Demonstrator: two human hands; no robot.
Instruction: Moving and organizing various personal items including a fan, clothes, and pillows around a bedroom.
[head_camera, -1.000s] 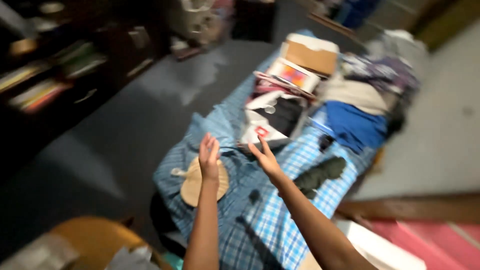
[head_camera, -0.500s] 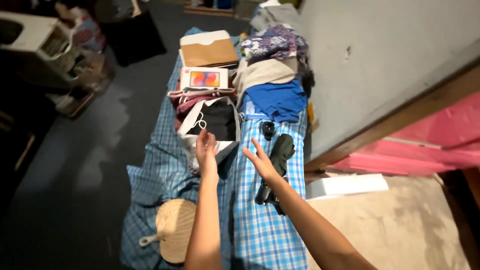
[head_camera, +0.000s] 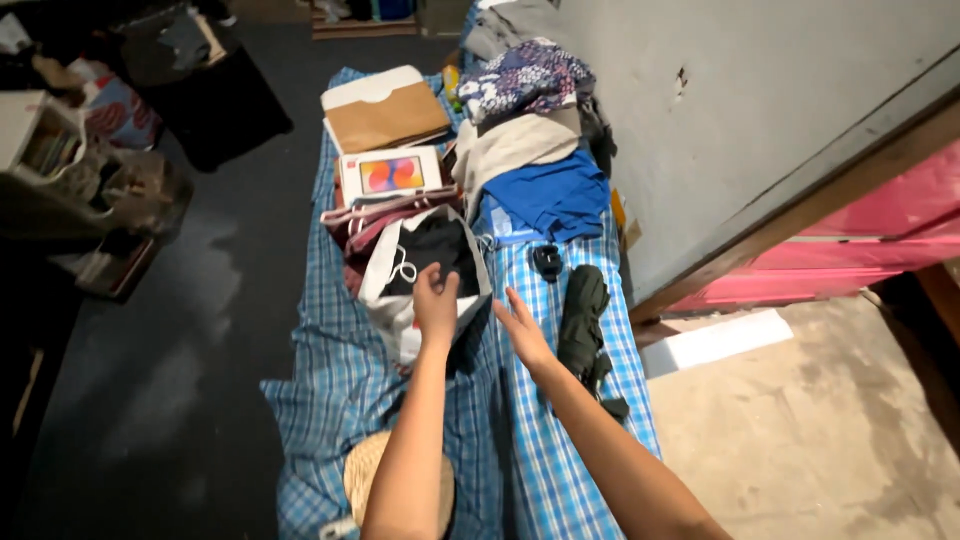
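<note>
My left hand (head_camera: 436, 298) reaches over the near rim of a white bag (head_camera: 398, 305) that holds dark cloth; its fingers curl loosely with nothing in them. My right hand (head_camera: 522, 325) hovers flat and open just right of the bag, above the blue checked cloth (head_camera: 545, 450) that covers a narrow bed. A dark folded cloth (head_camera: 583, 315) lies right of my right hand. A small black object (head_camera: 546, 261) sits beyond it.
Farther along the bed lie a white box with a colourful picture (head_camera: 389, 174), a brown and white box (head_camera: 383, 112), a blue garment (head_camera: 552, 196) and a patterned cloth pile (head_camera: 520, 78). A woven fan (head_camera: 362, 478) lies by my left forearm. A grey wall (head_camera: 760, 110) runs right.
The view has swung from a blurred slant to looking straight along the bed. Both hands have moved forward to the white bag, and the fan now lies under my left forearm.
</note>
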